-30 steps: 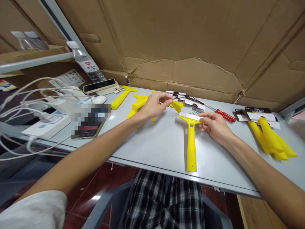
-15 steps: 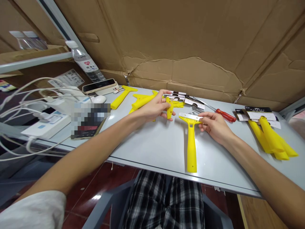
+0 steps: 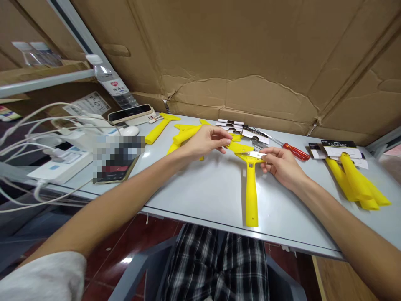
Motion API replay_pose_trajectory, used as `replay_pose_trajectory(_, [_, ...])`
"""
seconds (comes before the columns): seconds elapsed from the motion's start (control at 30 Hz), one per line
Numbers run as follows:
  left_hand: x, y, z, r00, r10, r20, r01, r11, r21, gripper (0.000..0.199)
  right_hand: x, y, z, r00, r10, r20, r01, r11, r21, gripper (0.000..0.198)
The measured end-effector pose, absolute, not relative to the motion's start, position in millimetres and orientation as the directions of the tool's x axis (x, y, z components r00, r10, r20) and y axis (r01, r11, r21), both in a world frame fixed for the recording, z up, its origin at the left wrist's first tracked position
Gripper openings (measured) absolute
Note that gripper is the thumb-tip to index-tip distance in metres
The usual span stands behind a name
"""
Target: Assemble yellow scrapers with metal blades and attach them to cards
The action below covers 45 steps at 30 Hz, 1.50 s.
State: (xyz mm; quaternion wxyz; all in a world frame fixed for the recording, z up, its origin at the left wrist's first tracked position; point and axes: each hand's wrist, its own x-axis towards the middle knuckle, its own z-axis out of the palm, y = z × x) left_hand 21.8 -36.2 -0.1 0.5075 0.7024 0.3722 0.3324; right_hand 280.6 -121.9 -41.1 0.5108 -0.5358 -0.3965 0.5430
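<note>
Well, in the head view we have both hands over the grey surface [image 3: 203,192]. The fingers of our left hand [image 3: 206,140] pinch a flat yellow plate [image 3: 240,147], which slants across the left part of a metal blade [image 3: 256,154]; we cannot tell whether the two touch. That blade lies along the head of a yellow scraper [image 3: 251,196], whose handle points towards us, near the front edge. Our right hand [image 3: 283,167] has its fingers closed on the right end of the scraper's head.

Behind our hands we see printed cards [image 3: 257,135] and a screwdriver [image 3: 296,151] with a red handle. To the right, several yellow handles [image 3: 357,184] lie bunched together, their tops at black-and-white cards [image 3: 343,149]. To the left, one loose yellow handle [image 3: 159,130] lies near a white mouse [image 3: 130,131], and a partly blurred phone [image 3: 120,169] rests beside a white power strip [image 3: 61,165].
</note>
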Motion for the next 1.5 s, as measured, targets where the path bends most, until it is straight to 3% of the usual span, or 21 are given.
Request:
replay_pose_trajectory(0.13, [23.2, -43.5, 5.7, 0.506, 0.859, 0.071, 0.158, -0.174, 0.972, 0.013, 280.6, -122.3, -41.0, 0.092, 0.98, -0.175, -0.125, -0.163, -0.979, 0.048])
replay_pose_trajectory(0.4, [24.7, -38.0, -6.1, 0.577, 0.816, 0.029, -0.009, -0.029, 1.0, 0.028, 280.1, -121.5, -41.4, 0.089, 0.981, -0.173, -0.117, -0.163, -0.98, 0.047])
replay_pose_trajectory(0.53, [27.0, -32.2, -18.6, 0.617, 0.783, 0.083, -0.015, -0.094, 0.995, 0.021, 279.5, -121.3, -41.4, 0.093, 0.981, -0.172, -0.108, -0.162, -0.981, 0.047])
replay_pose_trajectory(0.77, [27.1, -29.7, -24.1, 0.564, 0.805, 0.184, 0.222, -0.362, 0.905, 0.018, 279.9, -121.7, -42.0, 0.092, 0.982, -0.168, -0.106, -0.158, -0.982, 0.046])
replay_pose_trajectory(0.9, [25.0, -28.1, -22.4, 0.538, 0.815, 0.215, 0.286, -0.416, 0.863, 0.016, 281.0, -121.5, -42.3, 0.095, 0.981, -0.171, -0.116, -0.16, -0.98, 0.046])
replay_pose_trajectory(1.23, [28.5, -32.1, -18.9, 0.502, 0.86, 0.091, -0.04, -0.082, 0.996, 0.024, 280.8, -119.7, -42.7, 0.095, 0.981, -0.172, -0.143, -0.158, -0.977, 0.05])
replay_pose_trajectory(1.5, [32.9, -33.9, -25.1, 0.475, 0.876, 0.086, -0.081, -0.054, 0.995, 0.031, 279.2, -121.8, -40.8, 0.096, 0.98, -0.175, -0.127, -0.162, -0.979, 0.051])
